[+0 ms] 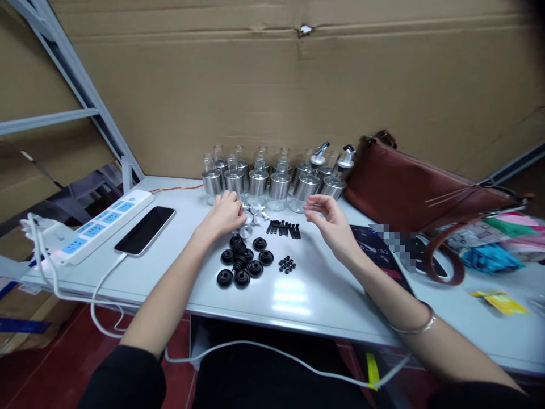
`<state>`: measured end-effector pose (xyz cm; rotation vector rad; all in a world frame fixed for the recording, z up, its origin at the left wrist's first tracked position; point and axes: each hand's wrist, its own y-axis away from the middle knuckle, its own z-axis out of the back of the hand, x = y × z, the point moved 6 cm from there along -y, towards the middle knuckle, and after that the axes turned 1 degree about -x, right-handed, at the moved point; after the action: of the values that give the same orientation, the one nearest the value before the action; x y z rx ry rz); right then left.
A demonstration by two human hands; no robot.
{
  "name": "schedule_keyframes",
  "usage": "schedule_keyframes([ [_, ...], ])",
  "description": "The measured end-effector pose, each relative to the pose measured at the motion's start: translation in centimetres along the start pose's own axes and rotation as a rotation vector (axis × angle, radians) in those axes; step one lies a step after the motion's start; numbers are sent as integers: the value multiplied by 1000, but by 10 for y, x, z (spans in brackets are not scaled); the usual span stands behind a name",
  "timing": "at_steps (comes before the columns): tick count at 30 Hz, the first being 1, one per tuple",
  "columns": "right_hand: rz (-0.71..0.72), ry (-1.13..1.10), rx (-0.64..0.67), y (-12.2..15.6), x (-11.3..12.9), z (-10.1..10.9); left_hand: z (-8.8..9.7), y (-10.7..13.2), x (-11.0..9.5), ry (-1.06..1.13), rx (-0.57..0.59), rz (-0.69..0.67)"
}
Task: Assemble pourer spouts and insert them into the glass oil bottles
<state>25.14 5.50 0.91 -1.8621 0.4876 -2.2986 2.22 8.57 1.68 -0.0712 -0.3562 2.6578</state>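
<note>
My left hand (226, 213) is curled palm down at the left side of a pile of shiny silver-white parts (257, 215); its fingertips are hidden, so what it grips cannot be made out. With fingers apart and nothing in it, my right hand (328, 220) hovers in front of the glass bottles with metal sleeves (280, 184). Two bottles at the right carry silver pourer spouts (318, 156). Small black levers (284, 228) lie in a row between my hands. Nearer me are black ribbed stoppers (242, 267) and a cluster of tiny black caps (286, 264).
At the left lie a white power strip (106, 224) and a phone (145, 230) on a cable. To the right are a brown leather bag (421, 187), a dark flat tablet-like item (378, 253) and a yellow packet (501, 302). Cardboard (191, 85) stands behind the bottles.
</note>
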Motion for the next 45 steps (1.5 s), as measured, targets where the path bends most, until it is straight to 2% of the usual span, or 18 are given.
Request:
schedule_keyframes([
  [7, 20, -7, 36, 3, 7, -3, 23, 1, -17, 70, -181, -108],
  [14, -10, 4, 266, 17, 15, -25, 39, 15, -57, 187, -436, -411],
  [16, 23, -13, 326, 22, 21, -29, 41, 21, -69, 188, -479, -506],
  [19, 88, -39, 347, 27, 29, -31, 41, 27, -79, 169, -512, -592],
  [23, 108, -50, 347, 28, 31, -31, 43, 29, -80, 201, -531, -609],
  [29, 93, -91, 352, 29, 32, -33, 41, 28, -82, 172, -487, -615],
  [37, 144, -97, 315, 32, 35, -30, 36, 28, -85, 338, -398, -580],
  [41, 124, -66, 295, 30, 33, -30, 33, 29, -88, 279, -372, -607],
  [45, 82, -73, 309, 30, 30, -31, 31, 30, -90, 126, -415, -642],
])
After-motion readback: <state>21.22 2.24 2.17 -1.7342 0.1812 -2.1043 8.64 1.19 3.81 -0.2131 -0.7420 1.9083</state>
